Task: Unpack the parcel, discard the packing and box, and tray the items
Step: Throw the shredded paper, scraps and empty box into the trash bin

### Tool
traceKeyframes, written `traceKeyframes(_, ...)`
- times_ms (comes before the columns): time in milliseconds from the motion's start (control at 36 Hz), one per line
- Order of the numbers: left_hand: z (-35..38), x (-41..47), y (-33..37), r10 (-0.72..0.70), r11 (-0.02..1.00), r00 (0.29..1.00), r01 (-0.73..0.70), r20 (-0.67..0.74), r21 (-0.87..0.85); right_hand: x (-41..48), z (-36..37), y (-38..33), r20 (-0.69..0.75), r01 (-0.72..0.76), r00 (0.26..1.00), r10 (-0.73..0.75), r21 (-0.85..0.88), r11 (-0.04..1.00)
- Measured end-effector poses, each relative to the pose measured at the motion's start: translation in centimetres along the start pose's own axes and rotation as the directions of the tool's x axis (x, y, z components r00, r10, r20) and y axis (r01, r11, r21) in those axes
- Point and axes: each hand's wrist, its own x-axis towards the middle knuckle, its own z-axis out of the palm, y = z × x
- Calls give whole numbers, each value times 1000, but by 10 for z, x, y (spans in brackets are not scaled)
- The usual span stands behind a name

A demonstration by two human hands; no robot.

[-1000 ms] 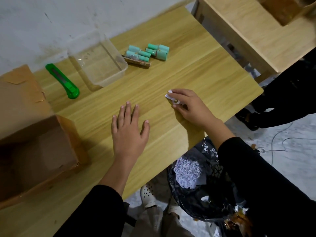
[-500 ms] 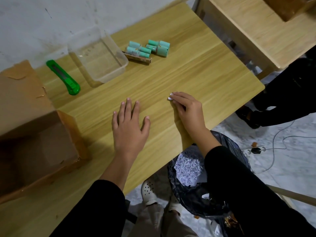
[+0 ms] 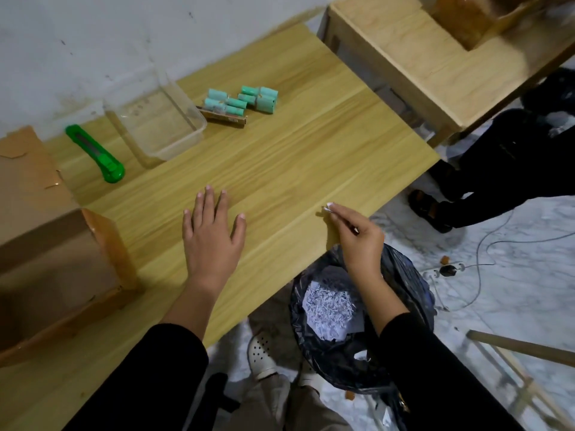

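where right grip [image 3: 357,234] pinches — paper scrap [image 3: 326,208] at fingertips

A light wood-grain table [image 3: 280,169] ran diagonally thru the view. On it, far side: a clear plastic tray [image 3: 155,119], w/ a cluster of teal rolls [image 3: 241,101] just beside it on the right & a green utility knife [image 3: 96,154] on its left. An open cardboard box [image 3: 53,253] sat at the table's left end. A left hand [image 3: 211,241] lay flat near the front edge.
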Motion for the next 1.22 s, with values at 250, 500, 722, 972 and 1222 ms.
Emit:
traceKeyframes(250, 19, -26, 46, -106, 994, 994, 105, -19, -14, -48, -101, 72, -282, -275, 930, 234, -119, 954)
traceKeyframes(500, 30, -31, 58, -174, 984, 984, 172, -42, -44, -72, -129, 109, -111, -408, 912, 395, -350, 843)
traceKeyframes(722, 29, -42, 63, -164, 985, 986, 162, -29, -57, -75, -138, 102, -52, -416, 904, 425, -340, 844)
traceKeyframes(972, -14, -37, 44, -46, 997, 991, 52, 124, -52, -42, -122, 34, 35, -208, 972, 233, -344, 916)
traceKeyframes(1222, -108, -58, -17, -269, 955, 930, 225, -251, -191, -32, -14, -77, 410, 183, 910, -70, -244, 952)
